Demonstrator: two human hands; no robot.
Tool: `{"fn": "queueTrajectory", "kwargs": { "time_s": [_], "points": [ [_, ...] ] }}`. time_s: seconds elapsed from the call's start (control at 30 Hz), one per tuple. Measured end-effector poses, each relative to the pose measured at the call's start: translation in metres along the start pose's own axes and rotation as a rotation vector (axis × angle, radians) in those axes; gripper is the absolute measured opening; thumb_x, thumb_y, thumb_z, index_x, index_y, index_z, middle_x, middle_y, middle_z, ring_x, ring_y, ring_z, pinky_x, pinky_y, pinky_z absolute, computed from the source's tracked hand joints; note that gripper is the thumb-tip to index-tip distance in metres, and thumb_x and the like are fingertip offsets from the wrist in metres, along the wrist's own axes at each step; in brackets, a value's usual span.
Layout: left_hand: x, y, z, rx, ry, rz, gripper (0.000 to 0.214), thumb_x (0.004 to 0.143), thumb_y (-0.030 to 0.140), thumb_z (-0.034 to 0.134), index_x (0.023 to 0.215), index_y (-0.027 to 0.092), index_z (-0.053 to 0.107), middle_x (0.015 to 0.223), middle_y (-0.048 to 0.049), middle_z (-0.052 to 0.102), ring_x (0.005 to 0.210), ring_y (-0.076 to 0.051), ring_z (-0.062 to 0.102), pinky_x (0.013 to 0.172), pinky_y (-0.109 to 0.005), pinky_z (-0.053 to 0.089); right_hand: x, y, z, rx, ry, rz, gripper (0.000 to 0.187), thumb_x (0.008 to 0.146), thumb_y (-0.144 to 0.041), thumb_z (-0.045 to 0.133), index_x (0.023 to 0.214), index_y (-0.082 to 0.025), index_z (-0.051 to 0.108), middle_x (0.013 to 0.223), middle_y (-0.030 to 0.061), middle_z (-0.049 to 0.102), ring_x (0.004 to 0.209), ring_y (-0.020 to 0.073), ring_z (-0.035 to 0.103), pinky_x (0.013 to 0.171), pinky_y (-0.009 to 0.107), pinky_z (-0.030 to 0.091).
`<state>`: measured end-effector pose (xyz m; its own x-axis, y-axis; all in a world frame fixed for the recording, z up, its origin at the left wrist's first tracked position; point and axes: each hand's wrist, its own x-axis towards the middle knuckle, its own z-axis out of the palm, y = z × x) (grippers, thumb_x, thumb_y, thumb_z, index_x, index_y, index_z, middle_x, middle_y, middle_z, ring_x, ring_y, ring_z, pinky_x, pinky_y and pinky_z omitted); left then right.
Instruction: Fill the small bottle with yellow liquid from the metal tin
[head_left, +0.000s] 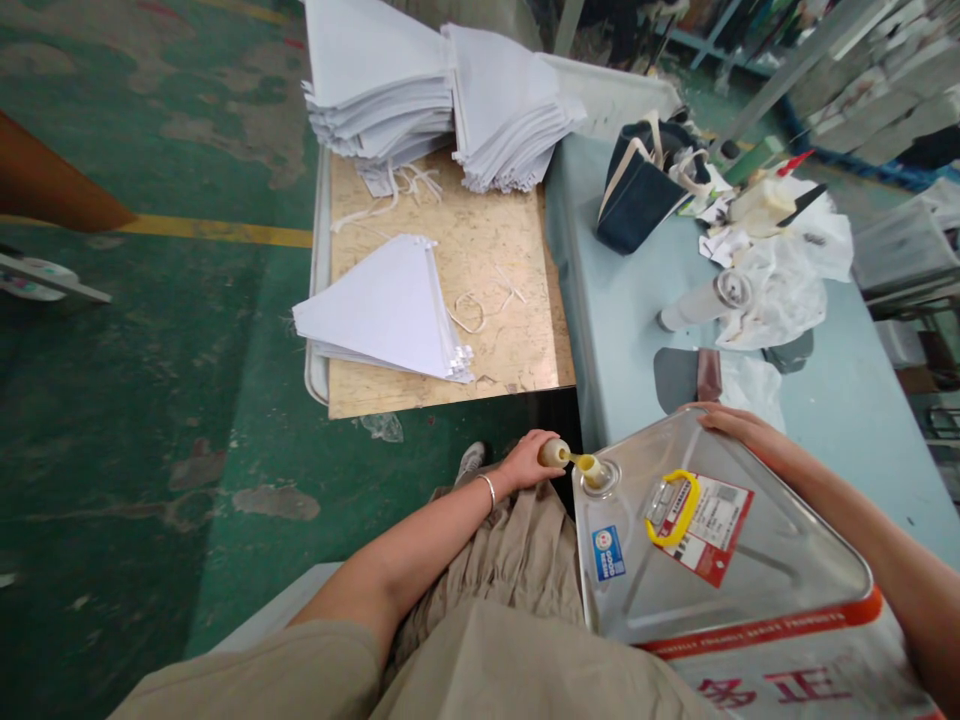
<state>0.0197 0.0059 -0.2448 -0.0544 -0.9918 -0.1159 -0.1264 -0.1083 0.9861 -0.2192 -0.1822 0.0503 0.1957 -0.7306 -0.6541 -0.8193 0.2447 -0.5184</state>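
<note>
My left hand is closed around a small pale bottle, its open mouth turned toward the can's spout. A large square metal can leans tilted against me at the table edge. From its yellowish spout, a thin amber stream of liquid runs to the bottle's mouth. My right hand grips the can's far upper rim, with the fingertips partly hidden behind it. On the can's top are a yellow carrying handle, a red-and-white label and a blue sticker.
Stacks of white triangular cloth pieces and a smaller pile lie on a wooden board. The blue-covered table holds a dark tote bag, a white tumbler and plastic bags.
</note>
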Motion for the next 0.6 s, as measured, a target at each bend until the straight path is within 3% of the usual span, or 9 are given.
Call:
{"fn": "queueTrajectory", "kwargs": {
  "time_s": [0.6],
  "points": [
    [-0.0020, 0.0008, 0.0008, 0.003, -0.004, -0.021, 0.071, 0.065, 0.039, 0.090, 0.128, 0.021, 0.061, 0.129, -0.0112, 0.060, 0.123, -0.029, 0.055, 0.112, -0.046, 0.042, -0.0009, -0.0030, 0.0041, 0.028, -0.007, 0.024, 0.054, 0.084, -0.048, 0.061, 0.131, -0.024, 0.068, 0.116, 0.0050, 0.076, 0.099, 0.0303, 0.071, 0.080, 0.037, 0.059]
  ]
}}
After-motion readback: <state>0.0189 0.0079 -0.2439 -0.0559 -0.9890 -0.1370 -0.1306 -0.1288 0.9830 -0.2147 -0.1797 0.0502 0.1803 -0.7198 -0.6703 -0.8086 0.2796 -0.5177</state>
